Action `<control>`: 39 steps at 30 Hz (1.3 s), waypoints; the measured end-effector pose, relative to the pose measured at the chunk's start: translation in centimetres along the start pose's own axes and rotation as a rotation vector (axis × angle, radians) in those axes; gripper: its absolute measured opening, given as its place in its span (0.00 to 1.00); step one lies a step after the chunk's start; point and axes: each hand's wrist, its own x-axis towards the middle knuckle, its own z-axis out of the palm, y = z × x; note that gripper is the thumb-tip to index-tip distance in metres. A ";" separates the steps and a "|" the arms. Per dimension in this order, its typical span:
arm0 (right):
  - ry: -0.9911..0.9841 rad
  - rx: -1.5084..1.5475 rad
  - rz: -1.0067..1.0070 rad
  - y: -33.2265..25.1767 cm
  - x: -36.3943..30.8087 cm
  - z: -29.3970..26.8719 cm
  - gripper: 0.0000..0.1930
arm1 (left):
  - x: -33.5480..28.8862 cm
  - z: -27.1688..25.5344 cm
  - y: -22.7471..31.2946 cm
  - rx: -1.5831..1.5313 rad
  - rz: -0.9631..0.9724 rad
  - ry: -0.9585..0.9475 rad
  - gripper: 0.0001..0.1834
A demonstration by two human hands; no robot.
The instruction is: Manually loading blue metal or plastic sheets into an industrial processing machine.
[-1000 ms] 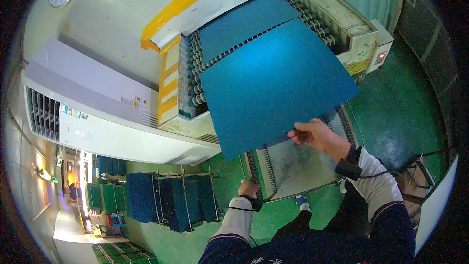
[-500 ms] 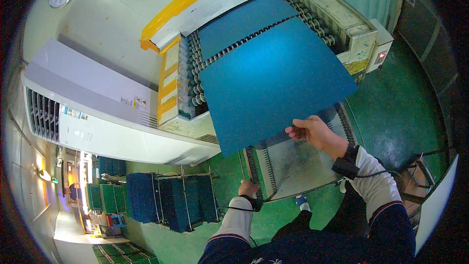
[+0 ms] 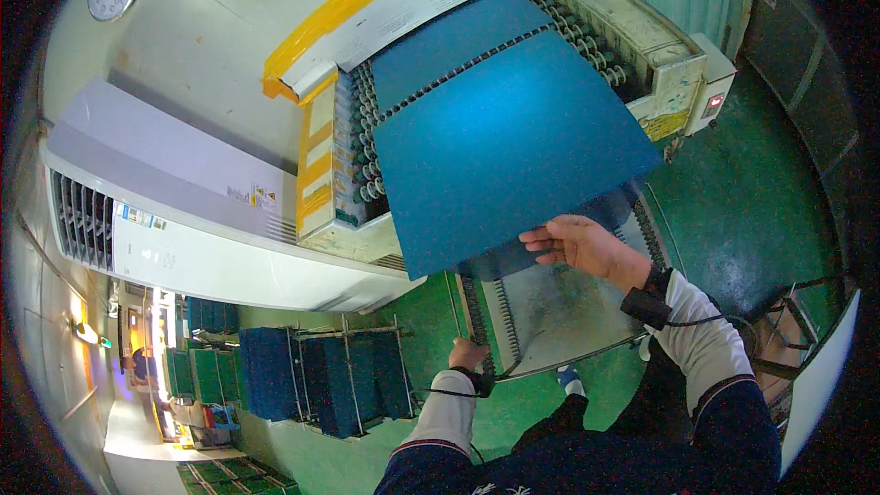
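Observation:
A flat blue panel (image 3: pixel 513 147) lies on the rollers of a conveyor machine, its near part jutting out past the rollers. At its near edge is my right hand (image 3: pixel 587 246), palm partly up, with fingers stretched out; whether they touch the panel is hard to tell. Below the panel stands a rack (image 3: pixel 559 312) with black toothed rails and a grey sheet-like surface. My left hand (image 3: pixel 468 354) is closed at the rack's left near corner, seemingly around the rail end; its fingers are partly hidden. Farther in on the rollers lies a second blue panel (image 3: pixel 458 32).
Roller shafts (image 3: pixel 587 46) line the conveyor, with a lit red switch (image 3: pixel 715 103) on its right side. A white air conditioner (image 3: pixel 211 211) fills the left. Racks of dark blue panels (image 3: pixel 321 376) stand on the green floor. A white board edge (image 3: pixel 820 376) is close at right.
The near blue panel has shifted slightly away and to the left. My right hand has moved a little left, its fingers straighter. My left hand stays at the rack corner.

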 end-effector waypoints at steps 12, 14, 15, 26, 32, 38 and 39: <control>-0.088 0.052 -0.031 0.1 -0.1 0.5 0.21 | -5.3 -3.4 3.9 -0.140 -0.130 0.058 0.45; -0.108 0.039 -0.033 0.1 -0.1 0.5 0.25 | -5.9 -3.6 4.4 -0.127 -0.180 0.121 0.46; -0.110 0.031 -0.033 0.1 -0.1 0.5 0.27 | -5.5 -3.3 4.0 -0.111 -0.156 0.079 0.46; 0.011 -0.127 -0.029 0.7 0.0 -0.4 0.30 | 3.4 2.5 -2.2 0.197 0.045 -0.054 0.46; 0.302 -1.550 -0.330 1.3 0.5 -2.8 0.31 | 1.5 1.3 -0.7 0.149 0.018 -0.015 0.44; 0.334 -1.893 -0.305 1.4 0.0 -2.9 0.31 | -3.0 -2.3 2.7 0.002 -0.102 -0.022 0.43; 0.340 -1.924 -0.272 1.4 0.1 -2.7 0.30 | -3.4 -2.6 3.0 -0.021 -0.096 -0.033 0.43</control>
